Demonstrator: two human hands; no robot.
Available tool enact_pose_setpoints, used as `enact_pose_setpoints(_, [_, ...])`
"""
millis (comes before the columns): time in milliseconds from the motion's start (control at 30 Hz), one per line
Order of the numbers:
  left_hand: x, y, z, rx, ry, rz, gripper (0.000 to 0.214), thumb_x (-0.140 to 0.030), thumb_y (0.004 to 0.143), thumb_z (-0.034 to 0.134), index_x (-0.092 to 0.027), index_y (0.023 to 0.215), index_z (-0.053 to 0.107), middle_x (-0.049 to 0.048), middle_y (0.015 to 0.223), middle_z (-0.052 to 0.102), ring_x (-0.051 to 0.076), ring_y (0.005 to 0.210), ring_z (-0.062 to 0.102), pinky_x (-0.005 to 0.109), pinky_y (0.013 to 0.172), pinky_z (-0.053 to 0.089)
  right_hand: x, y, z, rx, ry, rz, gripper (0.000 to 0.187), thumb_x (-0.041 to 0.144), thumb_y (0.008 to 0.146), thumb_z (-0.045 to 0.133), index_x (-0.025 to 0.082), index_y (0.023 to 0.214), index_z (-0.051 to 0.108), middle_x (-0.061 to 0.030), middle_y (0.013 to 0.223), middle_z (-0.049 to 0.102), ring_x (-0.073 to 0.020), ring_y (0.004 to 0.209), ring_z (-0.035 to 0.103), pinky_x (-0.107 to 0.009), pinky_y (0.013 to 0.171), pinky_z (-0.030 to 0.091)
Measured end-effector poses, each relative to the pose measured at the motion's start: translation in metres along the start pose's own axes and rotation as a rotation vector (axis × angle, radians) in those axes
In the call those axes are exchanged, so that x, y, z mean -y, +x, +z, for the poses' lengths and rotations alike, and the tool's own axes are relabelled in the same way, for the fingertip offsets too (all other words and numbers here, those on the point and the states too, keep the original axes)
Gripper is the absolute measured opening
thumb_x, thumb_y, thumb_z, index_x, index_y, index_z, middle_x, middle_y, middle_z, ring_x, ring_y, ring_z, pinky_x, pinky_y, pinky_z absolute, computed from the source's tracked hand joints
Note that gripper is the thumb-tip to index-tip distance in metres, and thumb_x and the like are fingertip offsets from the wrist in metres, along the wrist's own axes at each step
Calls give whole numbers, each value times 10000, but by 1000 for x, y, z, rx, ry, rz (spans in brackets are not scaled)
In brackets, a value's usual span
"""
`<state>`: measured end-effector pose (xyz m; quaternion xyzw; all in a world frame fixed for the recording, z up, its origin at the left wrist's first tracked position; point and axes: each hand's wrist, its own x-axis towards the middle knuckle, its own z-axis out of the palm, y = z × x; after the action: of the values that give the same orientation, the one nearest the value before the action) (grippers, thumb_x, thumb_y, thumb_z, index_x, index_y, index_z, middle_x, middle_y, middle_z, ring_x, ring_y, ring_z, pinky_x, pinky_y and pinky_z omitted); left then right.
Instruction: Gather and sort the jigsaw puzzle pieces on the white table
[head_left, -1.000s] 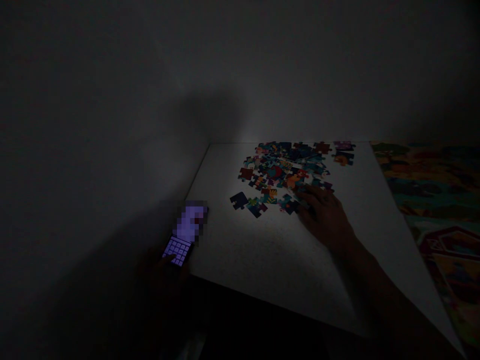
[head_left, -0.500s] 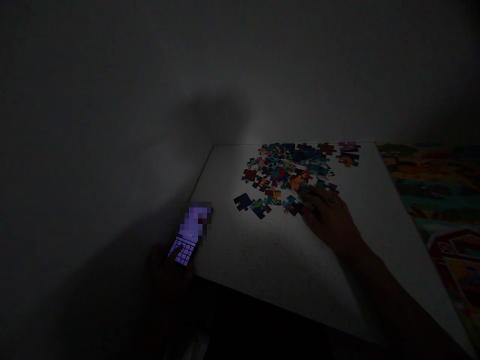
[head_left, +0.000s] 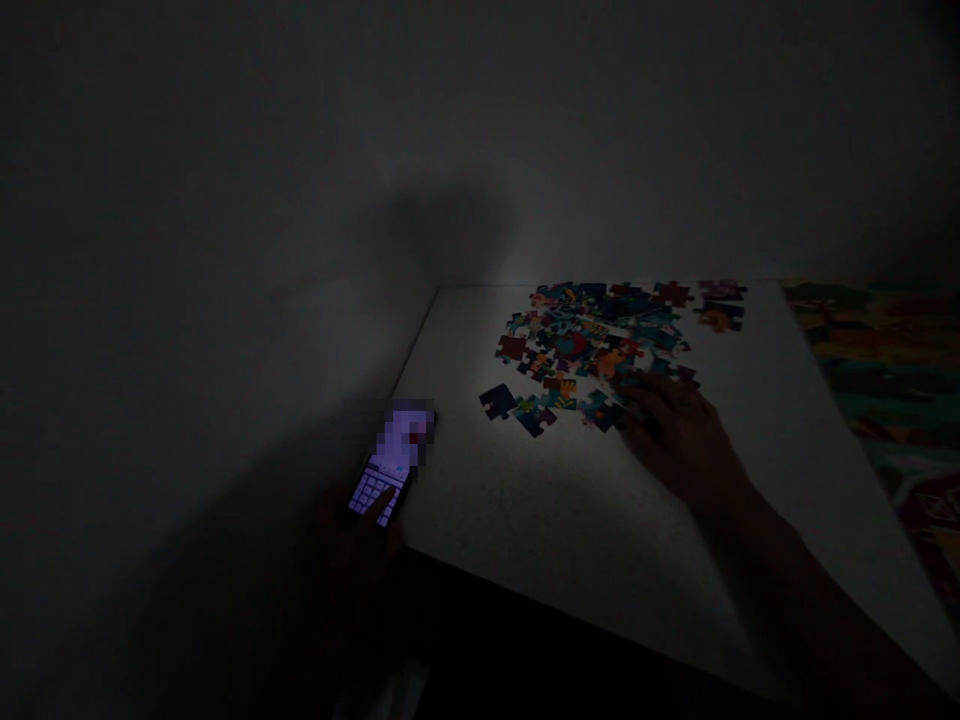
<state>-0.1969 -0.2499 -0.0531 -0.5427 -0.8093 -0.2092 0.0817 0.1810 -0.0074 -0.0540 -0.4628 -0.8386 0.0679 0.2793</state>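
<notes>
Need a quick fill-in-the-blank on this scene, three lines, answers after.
1. The left hand holds a lit ____.
2. The jigsaw pieces lie on a pale ____.
3. The hand touching the pieces is the ____ one.

Answers: phone; table; right

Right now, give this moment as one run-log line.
left hand: holds lit smartphone | right hand: touches colourful jigsaw pieces | on white table

Puzzle pieces [head_left: 570, 345] further right in frame (camera swing)
</notes>
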Motion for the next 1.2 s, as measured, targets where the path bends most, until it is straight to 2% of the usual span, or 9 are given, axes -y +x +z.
enact_pose_setpoints(200, [-1, 1, 2, -104, 57, 68, 405, -356, 798, 617, -197, 1171, 620, 153, 1460, 287, 406, 1317, 378, 612, 1069, 363, 0, 0, -1, 12, -2, -4, 390, 397, 959, 422, 215, 1251, 606, -136, 1338, 576, -332, 1269, 505, -562, 1060, 387])
enact_pose_setpoints(400, [2, 1, 3, -52, 27, 58, 472, -352, 801, 610, -174, 1236, 567, 169, 1463, 270, 389, 1298, 410, 564, 1023, 436, -2, -1, 2, 12, 6, 2, 410, 400, 951, 428, 218, 1273, 604, -140, 1348, 567, -346, 1262, 501, -573, 1050, 394])
enact_pose_setpoints(667, [4, -4, 3, -99, 3, 100, 307, -325, 814, 627, -185, 1087, 616, 155, 1419, 342, 374, 1305, 415, 541, 1005, 459, -5, -1, 0, 34, -4, -14, 418, 403, 950, 426, 239, 1298, 587, -130, 1353, 562, -346, 1266, 499, -589, 1035, 403])
enact_pose_setpoints(867, [4, 1, 0, -171, 22, 74, 536, -437, 732, 677, -167, 1163, 507, 174, 1292, 462, 363, 1228, 478, 563, 1004, 434, -1, 0, -4, 48, -10, -10, 411, 421, 964, 410, 217, 1273, 589, -131, 1359, 564, -334, 1270, 508, -569, 1046, 419])
enact_pose_setpoints(1067, [-3, 0, -1, -168, -16, 88, 415, -384, 798, 627, -182, 1132, 486, 181, 1340, 435, 344, 1276, 450, 532, 994, 447, -2, 1, -4, 65, -43, -7, 416, 439, 968, 390, 225, 1269, 580, -121, 1371, 558, -330, 1286, 500, -579, 1055, 418])
enact_pose_setpoints(1200, [0, 1, 0, -181, -1, 128, 511, -386, 774, 651, -180, 1206, 471, 178, 1332, 435, 363, 1275, 441, 558, 1002, 437, -3, 1, -4, 67, -48, -8, 409, 437, 964, 401, 219, 1259, 582, -117, 1381, 552, -311, 1286, 500, -555, 1066, 414])
